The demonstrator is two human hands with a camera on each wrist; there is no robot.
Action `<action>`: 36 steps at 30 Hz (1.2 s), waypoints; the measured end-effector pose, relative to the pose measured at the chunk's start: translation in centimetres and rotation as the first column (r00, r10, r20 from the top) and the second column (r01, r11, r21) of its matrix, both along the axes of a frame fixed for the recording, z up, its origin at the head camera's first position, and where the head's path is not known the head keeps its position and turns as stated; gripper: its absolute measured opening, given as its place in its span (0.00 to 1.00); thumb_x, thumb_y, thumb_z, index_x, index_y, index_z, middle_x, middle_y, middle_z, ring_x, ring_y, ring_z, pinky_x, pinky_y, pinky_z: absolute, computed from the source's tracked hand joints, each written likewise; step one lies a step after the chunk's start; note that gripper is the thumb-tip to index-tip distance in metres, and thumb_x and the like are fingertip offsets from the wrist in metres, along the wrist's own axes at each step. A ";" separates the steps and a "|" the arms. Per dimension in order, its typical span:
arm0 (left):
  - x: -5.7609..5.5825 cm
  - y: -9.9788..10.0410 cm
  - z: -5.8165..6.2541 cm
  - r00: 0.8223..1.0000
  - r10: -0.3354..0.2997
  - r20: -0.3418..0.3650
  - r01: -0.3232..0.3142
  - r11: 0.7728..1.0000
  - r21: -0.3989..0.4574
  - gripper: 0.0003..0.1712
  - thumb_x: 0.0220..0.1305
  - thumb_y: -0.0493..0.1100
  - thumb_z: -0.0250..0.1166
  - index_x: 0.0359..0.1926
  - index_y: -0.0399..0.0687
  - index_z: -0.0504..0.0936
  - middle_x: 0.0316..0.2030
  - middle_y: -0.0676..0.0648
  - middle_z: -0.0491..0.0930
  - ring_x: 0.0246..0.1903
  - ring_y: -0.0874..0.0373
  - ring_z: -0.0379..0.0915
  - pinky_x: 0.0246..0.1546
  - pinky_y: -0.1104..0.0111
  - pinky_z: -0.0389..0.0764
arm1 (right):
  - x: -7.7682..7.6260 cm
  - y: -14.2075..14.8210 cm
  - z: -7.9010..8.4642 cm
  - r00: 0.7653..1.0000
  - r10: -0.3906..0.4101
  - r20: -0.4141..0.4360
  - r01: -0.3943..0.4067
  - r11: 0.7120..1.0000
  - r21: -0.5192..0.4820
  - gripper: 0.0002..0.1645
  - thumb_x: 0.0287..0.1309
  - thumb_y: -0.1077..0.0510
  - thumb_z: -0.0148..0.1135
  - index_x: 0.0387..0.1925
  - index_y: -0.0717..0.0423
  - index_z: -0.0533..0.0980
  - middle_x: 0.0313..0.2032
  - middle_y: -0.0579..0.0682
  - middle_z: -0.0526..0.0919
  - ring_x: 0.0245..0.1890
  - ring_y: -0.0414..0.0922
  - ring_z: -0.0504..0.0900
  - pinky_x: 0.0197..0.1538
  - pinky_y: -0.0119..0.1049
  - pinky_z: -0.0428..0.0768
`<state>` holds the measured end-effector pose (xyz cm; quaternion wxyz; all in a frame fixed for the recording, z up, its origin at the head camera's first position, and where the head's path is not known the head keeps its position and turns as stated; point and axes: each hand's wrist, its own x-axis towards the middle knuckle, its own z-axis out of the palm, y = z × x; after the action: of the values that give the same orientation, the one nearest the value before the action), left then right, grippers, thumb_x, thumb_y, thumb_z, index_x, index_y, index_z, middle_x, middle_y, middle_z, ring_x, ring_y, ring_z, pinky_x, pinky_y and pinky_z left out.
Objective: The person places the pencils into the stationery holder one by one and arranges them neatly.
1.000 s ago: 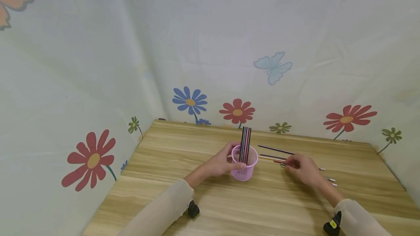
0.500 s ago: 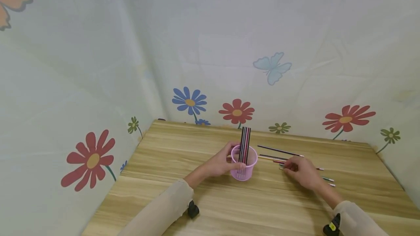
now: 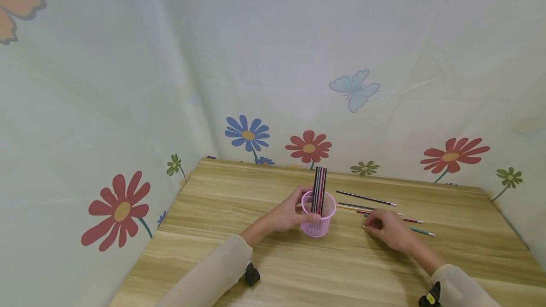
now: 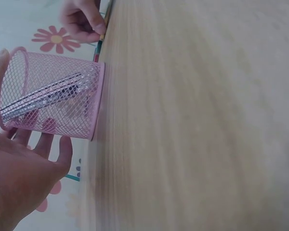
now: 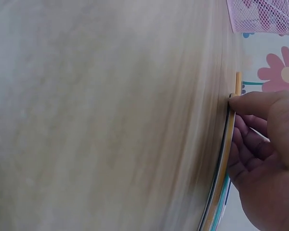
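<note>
A pink mesh pencil cup (image 3: 317, 231) stands upright on the table. Several dark, striped pencils (image 3: 319, 186) lean together inside it. My left hand (image 3: 285, 214) holds the cup from its left side, thumb in front and fingers behind. To the right of the cup, my right hand (image 3: 390, 230) pinches a pencil (image 3: 364, 226) between thumb and fingers, low at the tabletop. Only that pencil's tip shows in the head view. The right wrist view shows a yellow-orange pencil (image 5: 222, 166) running along the hand, with the thumb at its side.
Loose pencils lie beyond the right hand: a dark one (image 3: 366, 198) farthest back, a yellow one (image 3: 347, 207), a red one (image 3: 412, 221) and a teal one (image 3: 421, 231). A flower-printed curtain (image 3: 273, 60) rises behind the wooden table (image 3: 239, 179).
My right hand has shifted slightly left and toward me, off the other pencils. The nearest pencil's white end has disappeared behind the hand. My left hand and the cup stay in place.
</note>
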<state>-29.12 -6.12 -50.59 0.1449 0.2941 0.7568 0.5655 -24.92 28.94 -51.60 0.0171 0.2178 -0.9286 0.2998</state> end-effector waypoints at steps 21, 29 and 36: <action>0.2 -0.5 -0.5 1.000 0.001 0.010 -0.002 1.000 0.021 0.44 0.67 0.51 0.76 0.76 0.60 0.61 0.70 0.53 0.70 0.70 0.54 0.69 0.70 0.59 0.73 | -0.1 -0.7 0.5 0.998 0.017 0.059 -0.017 1.000 0.008 0.05 0.65 0.64 0.72 0.36 0.55 0.81 0.30 0.40 0.78 0.30 0.34 0.74 0.31 0.32 0.76; 0.1 -0.1 -0.1 1.000 -0.003 0.015 0.002 1.000 0.009 0.43 0.68 0.49 0.76 0.76 0.57 0.62 0.69 0.53 0.71 0.68 0.54 0.70 0.68 0.61 0.75 | 0.0 -0.3 0.5 0.999 -0.008 0.046 0.007 1.000 0.023 0.07 0.64 0.63 0.73 0.37 0.52 0.81 0.30 0.40 0.78 0.30 0.34 0.74 0.31 0.32 0.76; 0.3 0.0 0.2 1.000 -0.006 0.014 0.006 1.000 0.009 0.43 0.68 0.47 0.76 0.76 0.55 0.62 0.68 0.52 0.71 0.67 0.54 0.71 0.68 0.62 0.75 | -0.1 -0.2 0.6 1.000 -0.010 0.009 0.010 1.000 0.010 0.05 0.67 0.62 0.72 0.37 0.54 0.81 0.29 0.39 0.79 0.29 0.34 0.75 0.31 0.32 0.76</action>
<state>-28.85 -6.10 -50.44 0.1503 0.2931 0.7523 0.5706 -25.03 28.77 -50.99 0.0135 0.2117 -0.9313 0.2962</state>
